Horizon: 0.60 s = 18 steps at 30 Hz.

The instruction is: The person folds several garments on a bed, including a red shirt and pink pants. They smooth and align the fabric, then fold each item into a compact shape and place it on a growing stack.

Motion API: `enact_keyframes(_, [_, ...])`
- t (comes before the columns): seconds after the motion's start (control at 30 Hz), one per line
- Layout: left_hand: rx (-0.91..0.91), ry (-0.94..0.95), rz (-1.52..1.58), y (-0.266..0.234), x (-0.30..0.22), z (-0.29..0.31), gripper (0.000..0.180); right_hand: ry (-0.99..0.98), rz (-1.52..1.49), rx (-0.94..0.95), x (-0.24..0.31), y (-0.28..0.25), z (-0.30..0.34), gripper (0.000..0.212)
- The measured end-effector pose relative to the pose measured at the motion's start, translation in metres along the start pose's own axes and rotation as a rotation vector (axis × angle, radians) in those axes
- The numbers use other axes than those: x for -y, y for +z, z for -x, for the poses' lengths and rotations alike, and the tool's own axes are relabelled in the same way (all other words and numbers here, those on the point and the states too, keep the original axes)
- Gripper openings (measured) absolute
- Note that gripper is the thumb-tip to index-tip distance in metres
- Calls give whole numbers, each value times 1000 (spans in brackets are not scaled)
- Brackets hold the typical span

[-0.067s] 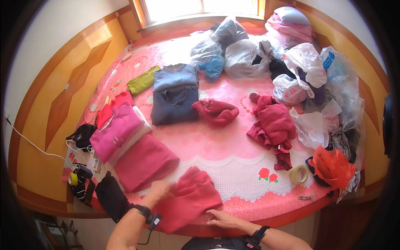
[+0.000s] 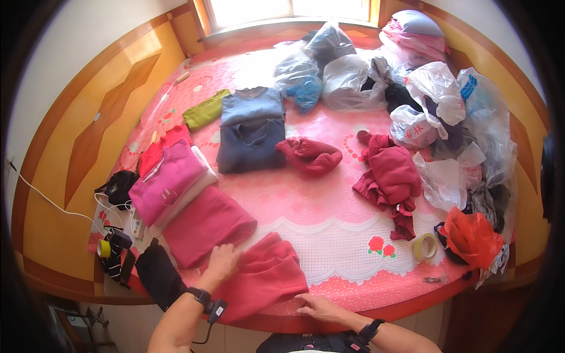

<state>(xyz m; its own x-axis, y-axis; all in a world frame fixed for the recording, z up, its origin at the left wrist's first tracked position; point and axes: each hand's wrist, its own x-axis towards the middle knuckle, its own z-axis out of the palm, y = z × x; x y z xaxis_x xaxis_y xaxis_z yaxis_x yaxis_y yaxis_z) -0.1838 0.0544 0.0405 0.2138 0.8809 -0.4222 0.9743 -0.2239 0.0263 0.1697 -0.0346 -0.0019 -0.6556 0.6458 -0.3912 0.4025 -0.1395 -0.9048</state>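
A raspberry-red garment point(image 2: 262, 279), loosely folded with soft creases, lies at the near edge of the bed. My left hand point(image 2: 223, 262) is at its upper left side, fingers curled on the cloth; the fingertips are partly hidden. At its lower right corner is my right hand point(image 2: 316, 306), palm low, thumb and fingers stretched toward the cloth and apart. Just beyond my left hand lies a folded raspberry-red garment point(image 2: 209, 226), next to a stack topped by a pink-purple top point(image 2: 165, 181). Both my wrists wear dark straps.
Folded dark blue point(image 2: 250, 147), grey-blue point(image 2: 253, 107) and green point(image 2: 206, 110) clothes lie farther back. A knitted red piece point(image 2: 311, 156) and a crumpled dark red garment point(image 2: 388, 167) sit mid-bed. Plastic bags point(image 2: 347, 85) crowd the back right. A tape roll point(image 2: 424, 247) lies right; black cloth point(image 2: 158, 276) left.
The near red garment has shifted slightly left and away from the bed's front edge. My left hand has moved a little farther from me; my right hand stays close to the corner.
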Motion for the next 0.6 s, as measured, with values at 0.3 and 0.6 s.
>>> enact_keyframes(0.3, [-305, 62, 299, 60, -140, 45, 92, 5, 340, -557, -40, -38, 59, 29])
enact_keyframes(0.6, [-276, 195, 163, 79, -118, 63, 76, -28, 481, -789, -51, -11, 53, 32])
